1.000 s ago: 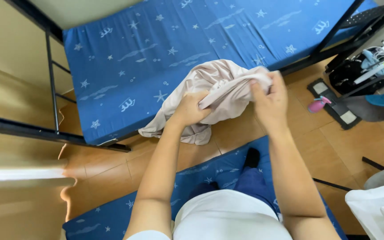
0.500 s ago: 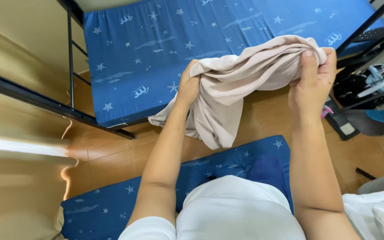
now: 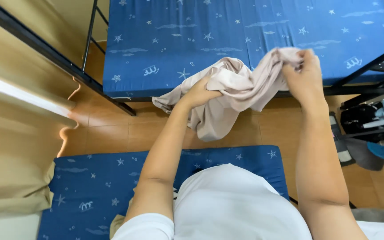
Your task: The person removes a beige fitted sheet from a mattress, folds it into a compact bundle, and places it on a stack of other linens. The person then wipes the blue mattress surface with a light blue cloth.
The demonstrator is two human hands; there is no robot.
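Observation:
A pale beige cloth [image 3: 241,91] hangs bunched between both hands, above the wooden floor. My left hand [image 3: 199,92] grips its middle part from below. My right hand [image 3: 305,73] pinches its upper right end, held a little higher. A loose corner of the cloth droops left toward the bed edge. Behind the cloth lies a blue mattress with white stars [image 3: 227,35] on a black metal bed frame [image 3: 90,31].
A second blue starred mattress [image 3: 107,186] lies under me at the bottom. A beige curtain [image 3: 10,146] fills the left side. Dark bags and gear [image 3: 374,124] sit on the floor at right. Brown wooden floor [image 3: 107,129] runs between the beds.
The view has shifted so the far mattress sits more centred. My hands have lowered slightly and drawn the cloth into a tighter bunch between them.

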